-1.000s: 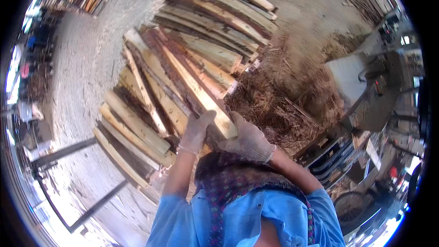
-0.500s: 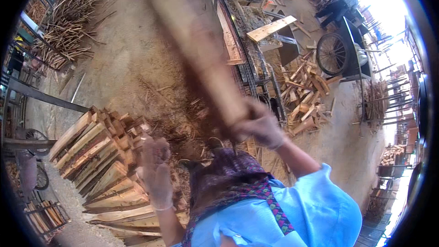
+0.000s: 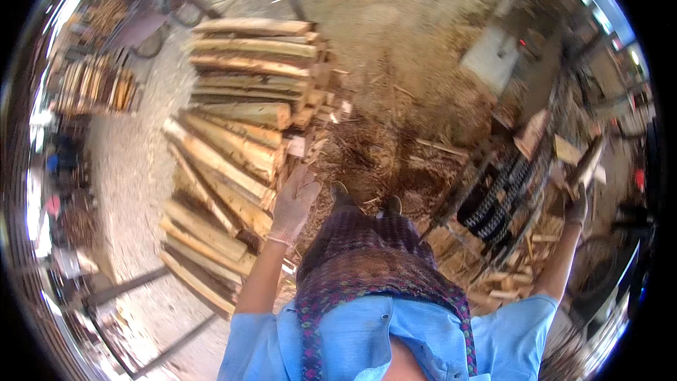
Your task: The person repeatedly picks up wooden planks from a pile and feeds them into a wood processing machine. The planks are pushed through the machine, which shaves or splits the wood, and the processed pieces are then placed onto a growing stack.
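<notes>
My left hand (image 3: 295,201), in a pale glove, has its fingers stretched out beside the near ends of a stack of split logs (image 3: 240,113). It holds nothing. Far off to the right, my gloved right hand (image 3: 578,208) is closed on the lower end of a piece of wood (image 3: 588,159), which slants up and away. Its fingers are partly hidden and a little blurred. Just left of that hand stands a machine with dark, heavy chains (image 3: 493,197), and a short wooden piece (image 3: 532,132) lies on its top.
Bark and chips (image 3: 363,148) litter the floor ahead of my shoes. Wood offcuts (image 3: 504,286) are heaped below the machine, at my right. A bundle of upright slats (image 3: 99,85) stands at the far left. Metal bars (image 3: 134,286) cross the lower left.
The view has swung left toward the log stack. My right hand has moved from in front of me out to the far right with the wood. My left hand remains near the stack, fingers outstretched.
</notes>
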`<action>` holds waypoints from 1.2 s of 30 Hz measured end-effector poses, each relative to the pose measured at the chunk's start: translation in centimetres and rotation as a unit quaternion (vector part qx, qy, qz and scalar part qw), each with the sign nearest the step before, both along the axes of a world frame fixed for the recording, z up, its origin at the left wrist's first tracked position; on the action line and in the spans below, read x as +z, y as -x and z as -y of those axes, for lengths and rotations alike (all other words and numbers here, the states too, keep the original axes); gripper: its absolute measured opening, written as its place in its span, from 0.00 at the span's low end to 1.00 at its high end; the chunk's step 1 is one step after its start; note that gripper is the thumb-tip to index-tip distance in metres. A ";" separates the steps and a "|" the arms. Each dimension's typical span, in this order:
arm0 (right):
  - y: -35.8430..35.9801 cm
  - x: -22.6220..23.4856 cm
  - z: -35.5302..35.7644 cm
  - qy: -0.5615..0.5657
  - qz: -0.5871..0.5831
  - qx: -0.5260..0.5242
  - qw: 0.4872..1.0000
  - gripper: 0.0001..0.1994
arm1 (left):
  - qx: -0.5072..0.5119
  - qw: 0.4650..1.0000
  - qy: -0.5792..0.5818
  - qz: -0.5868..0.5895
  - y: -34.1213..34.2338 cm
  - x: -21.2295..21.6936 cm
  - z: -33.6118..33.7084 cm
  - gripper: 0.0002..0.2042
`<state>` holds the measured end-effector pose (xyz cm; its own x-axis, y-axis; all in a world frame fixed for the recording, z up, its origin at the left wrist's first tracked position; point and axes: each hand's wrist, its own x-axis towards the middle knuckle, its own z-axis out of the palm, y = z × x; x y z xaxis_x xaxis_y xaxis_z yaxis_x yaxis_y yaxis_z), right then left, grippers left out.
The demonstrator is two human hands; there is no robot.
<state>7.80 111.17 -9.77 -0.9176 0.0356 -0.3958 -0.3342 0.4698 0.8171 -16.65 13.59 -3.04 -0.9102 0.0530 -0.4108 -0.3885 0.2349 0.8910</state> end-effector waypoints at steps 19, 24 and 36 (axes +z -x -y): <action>41.6 7.6 78.6 0.740 0.033 -0.078 0.668 0.43 | 0.246 0.960 0.058 -0.116 -0.2 -0.4 9.0 0.33; 38.4 5.2 92.1 0.691 0.191 -0.280 0.638 0.52 | 0.286 0.837 0.457 -0.095 -3.7 -2.1 15.2 0.47; 34.8 4.4 96.2 0.767 0.052 -0.132 0.625 0.32 | 0.204 0.916 0.345 0.015 6.4 0.8 11.3 0.45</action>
<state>-26.99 14.97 -5.40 -0.9261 -0.3157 -0.2065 -0.0944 0.7239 -0.6835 -23.10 2.26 -2.27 -0.7841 -0.5713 -0.2425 -0.5911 0.5682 0.5725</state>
